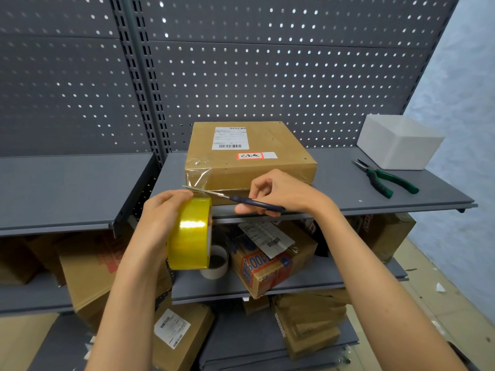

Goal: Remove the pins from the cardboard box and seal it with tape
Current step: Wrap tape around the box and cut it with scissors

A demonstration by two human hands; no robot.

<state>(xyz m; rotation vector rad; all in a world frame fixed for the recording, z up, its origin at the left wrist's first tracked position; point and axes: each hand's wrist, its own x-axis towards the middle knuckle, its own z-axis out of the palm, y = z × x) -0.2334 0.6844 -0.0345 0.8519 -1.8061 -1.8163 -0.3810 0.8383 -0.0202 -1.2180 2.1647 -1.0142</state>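
A flat brown cardboard box (270, 153) with a white shipping label and a red-edged sticker lies on the grey shelf (345, 188). A strip of clear tape (198, 174) runs from its front left corner down to a yellow tape roll (190, 234). My left hand (160, 218) grips that roll in front of the shelf edge. My right hand (281, 194) holds dark-handled scissors (241, 200), whose blades reach left across the taut tape strip just above the roll.
Green-handled pliers (385, 179) lie on the shelf to the right, next to a white plastic box (399, 141). Grey pegboard stands behind. Lower shelves hold several cardboard boxes (270, 261) and a white tape core (215, 262).
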